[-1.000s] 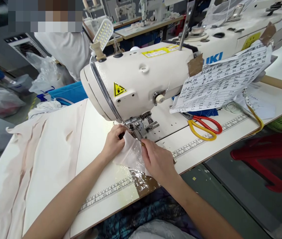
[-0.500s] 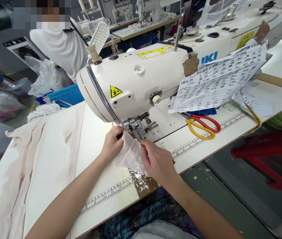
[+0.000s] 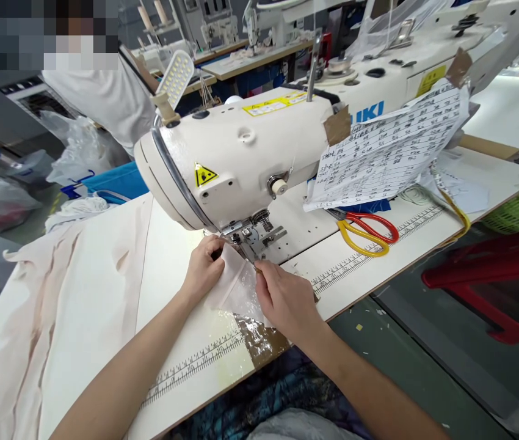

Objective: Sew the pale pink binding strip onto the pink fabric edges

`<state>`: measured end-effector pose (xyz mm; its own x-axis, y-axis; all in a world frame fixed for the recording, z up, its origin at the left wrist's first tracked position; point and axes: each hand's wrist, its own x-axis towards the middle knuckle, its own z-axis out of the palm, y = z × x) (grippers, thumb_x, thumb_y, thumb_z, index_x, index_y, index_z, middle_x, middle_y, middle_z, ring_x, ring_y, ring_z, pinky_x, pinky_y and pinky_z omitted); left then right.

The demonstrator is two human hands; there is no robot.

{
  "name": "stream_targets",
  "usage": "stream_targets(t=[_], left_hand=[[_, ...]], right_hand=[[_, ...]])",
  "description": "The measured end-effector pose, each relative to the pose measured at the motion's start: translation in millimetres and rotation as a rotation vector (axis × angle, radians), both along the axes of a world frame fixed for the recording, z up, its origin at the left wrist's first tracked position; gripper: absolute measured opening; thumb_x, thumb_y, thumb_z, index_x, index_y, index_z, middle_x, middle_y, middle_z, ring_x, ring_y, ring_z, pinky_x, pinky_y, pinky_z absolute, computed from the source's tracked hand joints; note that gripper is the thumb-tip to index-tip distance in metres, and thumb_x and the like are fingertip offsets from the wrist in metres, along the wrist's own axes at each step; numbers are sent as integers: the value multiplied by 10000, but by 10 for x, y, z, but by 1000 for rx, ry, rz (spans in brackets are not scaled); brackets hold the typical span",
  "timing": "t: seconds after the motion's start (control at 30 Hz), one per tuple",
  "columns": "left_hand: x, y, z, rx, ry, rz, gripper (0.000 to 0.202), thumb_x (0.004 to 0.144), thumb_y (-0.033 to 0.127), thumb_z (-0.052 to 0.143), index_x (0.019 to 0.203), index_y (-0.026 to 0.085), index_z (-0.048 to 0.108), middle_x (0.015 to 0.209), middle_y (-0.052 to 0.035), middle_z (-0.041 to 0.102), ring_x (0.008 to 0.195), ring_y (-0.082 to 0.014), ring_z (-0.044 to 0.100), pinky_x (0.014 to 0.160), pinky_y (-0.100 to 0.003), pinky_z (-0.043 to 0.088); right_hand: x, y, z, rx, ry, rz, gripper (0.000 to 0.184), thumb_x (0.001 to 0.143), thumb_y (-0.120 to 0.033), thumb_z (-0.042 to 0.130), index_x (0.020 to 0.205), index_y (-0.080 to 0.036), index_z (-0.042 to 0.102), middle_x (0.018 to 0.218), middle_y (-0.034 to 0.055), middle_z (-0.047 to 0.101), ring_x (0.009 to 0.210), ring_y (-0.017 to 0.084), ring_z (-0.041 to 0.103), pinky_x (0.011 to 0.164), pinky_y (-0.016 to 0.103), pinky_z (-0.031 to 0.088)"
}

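Note:
A piece of pale pink fabric lies under the presser-foot area of a white sewing machine. My left hand pinches the fabric's left edge, close beside the needle area. On the other side, my right hand is closed with thumb and index finger at the fabric's right edge, next to a narrow metal part of the machine. Whether a small tool is also between those fingertips I cannot make out. The needle itself is hidden behind the machine head and fingers.
Red-and-yellow-handled scissors lie right of the machine. A handwritten sheet is taped to the machine. More pale pink fabric spreads over the table's left side. A red stool stands at right. Another person is behind the machine.
The camera view has shifted slightly, so the machine and table appear a little further left. Both hands keep their hold on the fabric, with hardly any visible movement.

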<state>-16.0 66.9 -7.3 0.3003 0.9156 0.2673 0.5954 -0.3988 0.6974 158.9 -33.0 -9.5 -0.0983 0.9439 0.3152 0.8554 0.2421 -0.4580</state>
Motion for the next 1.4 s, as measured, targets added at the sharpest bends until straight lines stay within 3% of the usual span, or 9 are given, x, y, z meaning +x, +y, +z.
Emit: stream_targets(t=[0.1,0.2,0.5,0.67,0.93,1.17,1.4], left_hand=[[-9,0,19,15,26,-19,159,737,269,510,740,217,660,880,-38,696,863,-212,642,793,-332,506],[-36,5,30,52,84,-27,194,681,269,492,761,224,663,927,-45,710,905,-242,647,836,-353,507],[27,67,-12,198,205,-65,322,610,260,454,863,212,647,854,-70,693,818,-287,632,724,-392,511],[24,79,-30,228,218,-48,261,675,289,465,850,225,648,861,-68,711,831,-289,654,722,-382,528],[-112,129,-102,161,229,-13,238,753,374,484,846,236,654,944,-20,735,866,-218,701,701,-266,549],[-141,137,-115,457,334,-93,199,808,250,450,888,229,632,888,-19,710,807,-209,676,654,-275,528],[-151,180,-113,772,450,-276,392,714,3,391,977,204,602,946,-56,703,869,-240,648,783,-347,530]], right_hand=[[-15,2,46,-42,-3,-14,260,981,-167,422,1147,-141,622,945,115,750,730,217,722,532,285,497],[-40,0,113,-61,-70,-32,200,953,-172,502,1113,-150,620,911,69,746,747,208,727,579,279,527],[-41,6,157,-79,-152,-46,185,966,-206,484,1125,-158,566,920,50,728,743,235,724,516,322,536],[-42,-1,145,-70,-135,-36,170,954,-196,510,1108,-151,563,923,63,731,748,234,727,523,325,540],[-57,16,134,-59,-123,-47,111,927,-197,536,1012,-149,589,851,58,723,683,227,720,478,325,542],[-90,47,71,17,-136,-42,131,905,-161,526,1023,-138,579,869,73,704,696,244,697,485,361,569],[-92,43,9,110,-158,-75,109,873,-135,542,979,-148,565,821,65,680,653,223,676,468,319,531]])
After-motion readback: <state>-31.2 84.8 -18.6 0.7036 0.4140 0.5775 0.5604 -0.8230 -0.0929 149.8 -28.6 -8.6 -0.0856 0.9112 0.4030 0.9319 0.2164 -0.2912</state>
